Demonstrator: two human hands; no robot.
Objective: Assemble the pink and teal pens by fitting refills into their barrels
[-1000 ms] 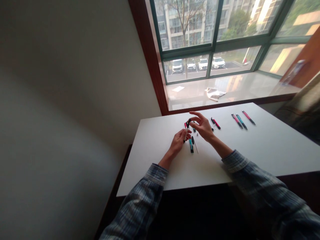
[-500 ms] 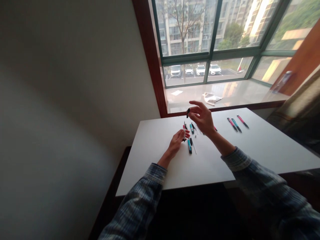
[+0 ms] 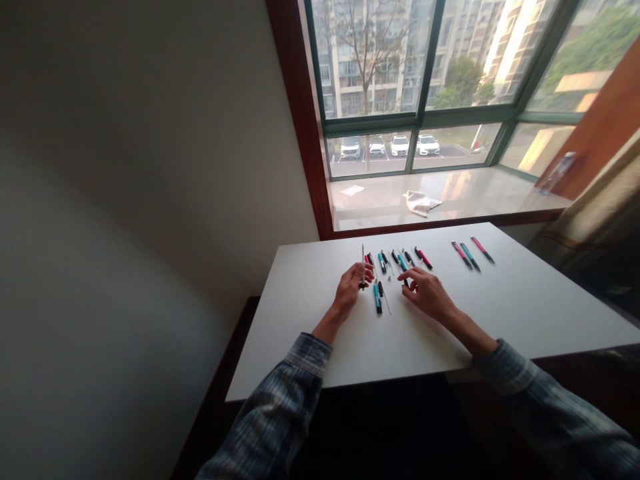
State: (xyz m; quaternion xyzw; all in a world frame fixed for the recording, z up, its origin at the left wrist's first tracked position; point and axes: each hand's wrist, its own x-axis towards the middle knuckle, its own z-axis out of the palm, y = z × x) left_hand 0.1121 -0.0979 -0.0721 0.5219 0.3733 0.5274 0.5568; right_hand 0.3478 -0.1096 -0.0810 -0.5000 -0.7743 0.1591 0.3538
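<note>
My left hand (image 3: 350, 290) rests near the table's middle, its fingers shut on a thin pen refill (image 3: 363, 265) standing nearly upright. My right hand (image 3: 425, 293) lies low on the table with its fingers apart and nothing visible in them. Its fingertips are close to a teal and black pen barrel (image 3: 403, 263). Between my hands, several disassembled pen parts (image 3: 383, 280) lie in loose rows, including a teal barrel (image 3: 377, 299) and a bare refill (image 3: 387, 299). Further right lie several whole pens, pink and teal (image 3: 467, 256).
The white table (image 3: 320, 347) ends in edges on the left and towards me. Behind it runs a wooden-framed window with a pale sill (image 3: 450, 213), and a crumpled cloth (image 3: 421, 203) lies on that sill. A plain wall fills the left.
My right hand has dropped from the air to the table, and the small black piece it held no longer shows. My left hand stays in place, and the view has tilted slightly.
</note>
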